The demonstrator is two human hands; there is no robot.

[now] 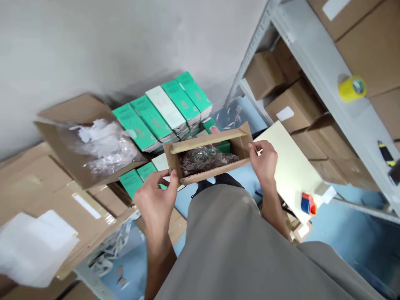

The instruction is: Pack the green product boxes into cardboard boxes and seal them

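Observation:
I hold a long, narrow open cardboard box (pixel 208 171) in front of me, above my lap. Inside it lies a clear plastic bag of dark brown material (pixel 204 159). My left hand (pixel 156 196) grips the box's left end, fingers curled round the corner. At the right end my right hand (pixel 265 160) pinches the flap. Behind the box, green and white cartons (pixel 162 110) are stacked on the floor by the wall.
An open cardboard box with white plastic wrap (pixel 93 141) stands at the left, over flattened cartons. A metal shelf (pixel 315 66) at the right holds brown boxes and a yellow tape roll (pixel 352 88). A pale board (pixel 290 166) carries a red-blue tape dispenser (pixel 308 203).

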